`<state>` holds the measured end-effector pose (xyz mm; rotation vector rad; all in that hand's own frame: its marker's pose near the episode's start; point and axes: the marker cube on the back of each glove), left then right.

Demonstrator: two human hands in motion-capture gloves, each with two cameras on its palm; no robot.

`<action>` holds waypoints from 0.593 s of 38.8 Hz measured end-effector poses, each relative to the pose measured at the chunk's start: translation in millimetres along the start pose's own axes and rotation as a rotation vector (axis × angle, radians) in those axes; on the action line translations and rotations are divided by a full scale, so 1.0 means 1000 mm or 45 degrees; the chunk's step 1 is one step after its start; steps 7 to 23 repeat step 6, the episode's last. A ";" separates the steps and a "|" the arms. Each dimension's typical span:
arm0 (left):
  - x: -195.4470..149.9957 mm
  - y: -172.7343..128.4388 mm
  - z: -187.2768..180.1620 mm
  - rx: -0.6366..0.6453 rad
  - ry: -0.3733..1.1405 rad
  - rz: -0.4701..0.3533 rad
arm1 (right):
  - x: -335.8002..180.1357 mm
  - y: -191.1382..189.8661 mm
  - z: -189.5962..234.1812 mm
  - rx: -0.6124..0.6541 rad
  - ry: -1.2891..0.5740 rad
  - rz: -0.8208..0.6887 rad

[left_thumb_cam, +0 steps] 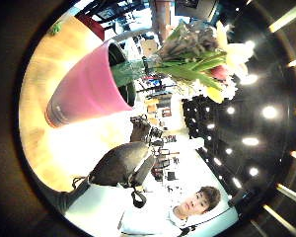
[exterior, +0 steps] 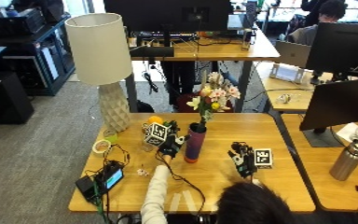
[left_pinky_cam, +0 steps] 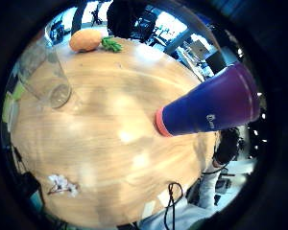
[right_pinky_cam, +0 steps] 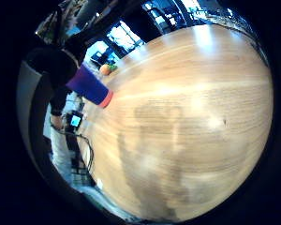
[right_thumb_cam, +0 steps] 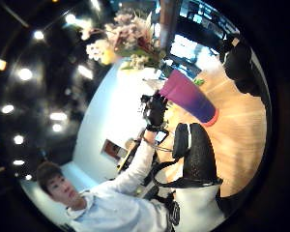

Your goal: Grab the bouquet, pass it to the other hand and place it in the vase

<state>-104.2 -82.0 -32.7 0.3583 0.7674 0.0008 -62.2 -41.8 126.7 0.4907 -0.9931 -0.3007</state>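
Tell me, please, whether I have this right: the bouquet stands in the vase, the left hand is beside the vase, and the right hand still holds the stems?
Not quite: the right hand holds nothing; it hovers open over the table, apart from the vase, as the outside view shows. The bouquet does stand in the vase, with the left hand beside it.

Pink-and-yellow bouquet [exterior: 213, 95] upright in purple vase [exterior: 194, 143] on table
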 end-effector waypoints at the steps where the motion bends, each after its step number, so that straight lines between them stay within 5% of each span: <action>1: 0.002 -0.002 0.001 0.014 -0.002 0.023 | 0.005 -0.002 0.000 -0.004 -0.005 -0.003; 6: 0.012 -0.014 0.012 0.053 -0.159 0.099 | 0.023 -0.014 0.011 -0.125 -0.218 -0.037; 23: 0.012 -0.014 0.012 0.053 -0.159 0.099 | 0.023 -0.014 0.011 -0.125 -0.218 -0.037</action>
